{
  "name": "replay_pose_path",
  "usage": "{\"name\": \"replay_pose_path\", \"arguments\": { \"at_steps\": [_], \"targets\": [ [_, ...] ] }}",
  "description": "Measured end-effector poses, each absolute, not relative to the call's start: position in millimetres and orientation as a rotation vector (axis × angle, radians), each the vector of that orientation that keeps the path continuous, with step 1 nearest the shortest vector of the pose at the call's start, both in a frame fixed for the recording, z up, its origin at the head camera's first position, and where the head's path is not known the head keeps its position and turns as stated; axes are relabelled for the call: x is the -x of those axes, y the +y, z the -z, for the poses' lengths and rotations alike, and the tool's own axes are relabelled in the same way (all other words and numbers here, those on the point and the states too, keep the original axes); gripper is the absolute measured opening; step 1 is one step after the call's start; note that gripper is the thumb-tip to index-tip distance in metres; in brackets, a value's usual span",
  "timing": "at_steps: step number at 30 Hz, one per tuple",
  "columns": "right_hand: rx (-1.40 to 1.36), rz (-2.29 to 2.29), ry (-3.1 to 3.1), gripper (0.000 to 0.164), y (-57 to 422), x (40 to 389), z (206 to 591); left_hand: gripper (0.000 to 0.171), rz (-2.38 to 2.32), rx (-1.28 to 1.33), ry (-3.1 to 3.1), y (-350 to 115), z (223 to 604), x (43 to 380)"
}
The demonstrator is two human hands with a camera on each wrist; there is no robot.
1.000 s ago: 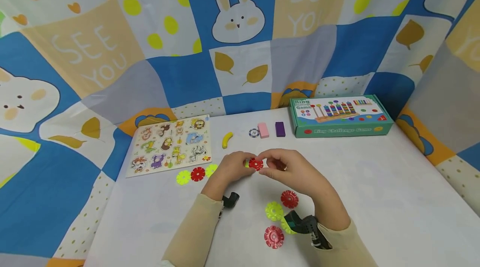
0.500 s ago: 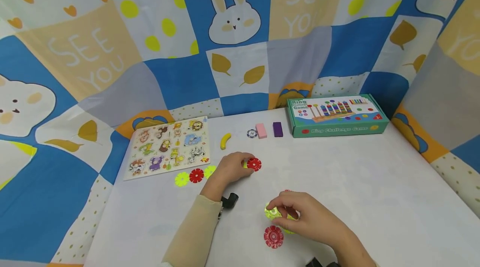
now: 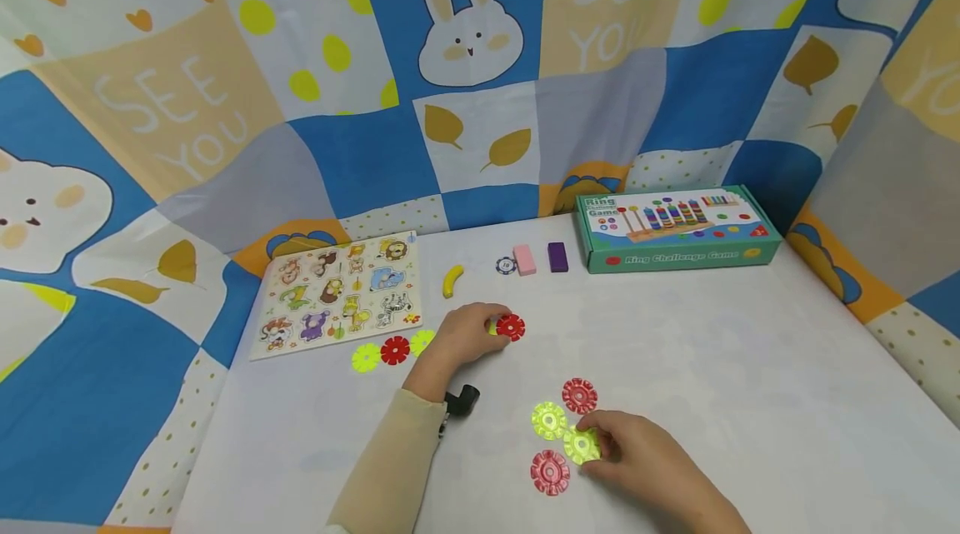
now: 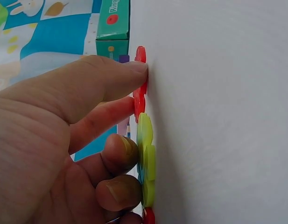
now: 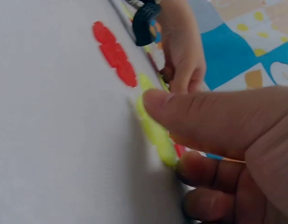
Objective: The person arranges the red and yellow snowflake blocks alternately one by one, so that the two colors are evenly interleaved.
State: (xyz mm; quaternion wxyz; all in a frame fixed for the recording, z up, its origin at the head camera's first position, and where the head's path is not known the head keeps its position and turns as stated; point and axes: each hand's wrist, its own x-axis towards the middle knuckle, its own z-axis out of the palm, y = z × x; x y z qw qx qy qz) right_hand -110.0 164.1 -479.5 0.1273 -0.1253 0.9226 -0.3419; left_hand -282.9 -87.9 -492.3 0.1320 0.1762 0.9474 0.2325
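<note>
My left hand [image 3: 462, 340] pinches a red notched plastic disc [image 3: 512, 327] between thumb and index finger. In the left wrist view, a yellow-green disc [image 4: 146, 158] stands right beside that red one, with the other fingertips curled against it. Farther right and nearer to me, my right hand [image 3: 643, 461] grips a yellow-green flower-shaped disc [image 3: 581, 445] by its edge, thumb [image 5: 165, 105] on the near side. Around it lie another yellow-green disc [image 3: 548, 420], a red disc [image 3: 580, 396] and a second red disc [image 3: 550, 472].
Left of my left hand, a row holds yellow-green [image 3: 366, 357] and red [image 3: 395, 350] discs. Behind are an animal puzzle board [image 3: 337, 292], a toy banana [image 3: 453, 281], a round chip [image 3: 506, 265], pink [image 3: 524, 260] and purple [image 3: 557, 257] blocks, and a green game box [image 3: 678, 230].
My right hand has left the red disc at my left hand, come down toward me and taken hold of a yellow-green disc. The left hand has stayed in place.
</note>
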Motion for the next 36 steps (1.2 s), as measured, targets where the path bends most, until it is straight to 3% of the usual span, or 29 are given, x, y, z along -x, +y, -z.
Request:
{"name": "replay_pose_path", "arguments": {
  "at_steps": [13, 23, 28, 36],
  "targets": [
    [0.171, 0.957, 2.708, 0.048, 152.4, 115.5, 481.7, 0.047, -0.693, -0.497, 2.739, -88.1, 493.4, 282.1],
    [0.212, 1.241, 2.528, 0.027, 166.5, 110.3, 476.7, 0.046, -0.704, -0.491, 2.731, -88.0, 492.8, 282.9],
    [0.23, 1.369, 2.303, 0.035, 174.3, 112.0, 467.4, 0.047, -0.709, -0.479, 2.728, -88.3, 493.0, 283.3],
    [0.209, 1.547, 2.062, 0.035, 195.2, 117.8, 442.0, 0.048, -0.7, -0.48, 2.735, -87.2, 491.9, 282.5]
  ]
}}
